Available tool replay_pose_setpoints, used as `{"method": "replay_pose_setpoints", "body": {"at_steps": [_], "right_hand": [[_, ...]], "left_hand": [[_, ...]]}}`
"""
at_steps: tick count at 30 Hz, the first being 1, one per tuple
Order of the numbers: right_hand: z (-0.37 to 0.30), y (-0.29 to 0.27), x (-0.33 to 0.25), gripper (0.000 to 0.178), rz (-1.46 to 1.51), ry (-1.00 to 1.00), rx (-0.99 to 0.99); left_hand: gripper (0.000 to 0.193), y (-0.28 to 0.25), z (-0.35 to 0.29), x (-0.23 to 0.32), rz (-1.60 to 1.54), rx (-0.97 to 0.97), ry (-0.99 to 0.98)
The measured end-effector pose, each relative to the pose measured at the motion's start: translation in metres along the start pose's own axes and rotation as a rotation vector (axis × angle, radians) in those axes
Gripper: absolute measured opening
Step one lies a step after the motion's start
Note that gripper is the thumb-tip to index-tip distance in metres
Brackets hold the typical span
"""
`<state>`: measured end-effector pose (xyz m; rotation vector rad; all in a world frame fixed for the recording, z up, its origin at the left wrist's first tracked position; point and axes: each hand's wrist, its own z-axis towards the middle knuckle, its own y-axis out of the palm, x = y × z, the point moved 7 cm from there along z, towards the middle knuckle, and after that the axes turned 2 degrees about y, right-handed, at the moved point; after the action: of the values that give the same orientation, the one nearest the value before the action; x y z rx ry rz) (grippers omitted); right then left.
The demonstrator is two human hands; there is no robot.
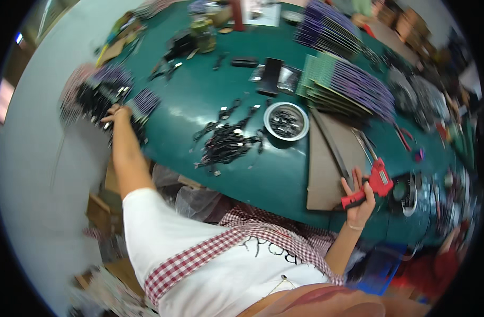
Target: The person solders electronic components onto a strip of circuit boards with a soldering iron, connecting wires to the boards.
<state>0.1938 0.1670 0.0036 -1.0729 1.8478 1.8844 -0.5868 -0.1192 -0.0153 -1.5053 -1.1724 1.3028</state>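
Note:
My left hand [117, 112] reaches out to the far left, over a heap of black cables [96, 100] at the table's edge. Its fingers look apart and bent toward the heap; whether they touch a cable is blurred. Beside them lies a small purple-and-grey striped panel [145, 102]. My right hand [361, 203] is wrapped round the handle of a red pistol-shaped glue gun [380, 178], held above the right part of the table, near a brown board [326, 182]. In the middle lies a pile of black cables with small pale connectors [228, 143].
A white-rimmed bowl of small metallic parts [287, 121] stands beside the middle pile. Stacks of purple-and-green panels [347, 87] rise at the back right. A dark long bar [329, 140] lies on the board. The green table's [242, 185] near edge runs before me.

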Motion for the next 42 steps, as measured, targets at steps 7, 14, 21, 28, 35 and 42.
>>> {"method": "replay_pose_setpoints", "body": {"at_steps": [7, 14, 21, 28, 35, 42], "right_hand": [[-0.001, -0.010, -0.001, 0.029, -0.028, -0.014, -0.009], [-0.029, -0.001, -0.022, 0.030, -0.106, -0.108, 0.058], [-0.035, -0.010, -0.020, 0.026, 0.030, -0.107, 0.075], [-0.022, -0.001, -0.047, 0.028, 0.092, -0.246, 0.028], [-0.041, -0.011, -0.042, 0.028, 0.099, -0.247, 0.058], [-0.061, -0.026, -0.060, 0.028, 0.047, -0.331, 0.114]], "left_hand": [[0.029, -0.106, -0.177, 0.227, -0.359, 1.143, 1.042], [0.048, -0.137, -0.411, 0.438, -0.853, 0.329, 1.481], [0.035, -0.117, -0.389, 0.490, -0.861, -0.523, 1.368], [0.026, -0.135, -0.403, 0.463, -0.438, 0.186, 1.381], [0.060, -0.127, -0.436, 0.466, -0.388, 0.032, 1.323], [0.039, -0.125, -0.382, 0.482, -0.638, -0.190, 1.249]]}}
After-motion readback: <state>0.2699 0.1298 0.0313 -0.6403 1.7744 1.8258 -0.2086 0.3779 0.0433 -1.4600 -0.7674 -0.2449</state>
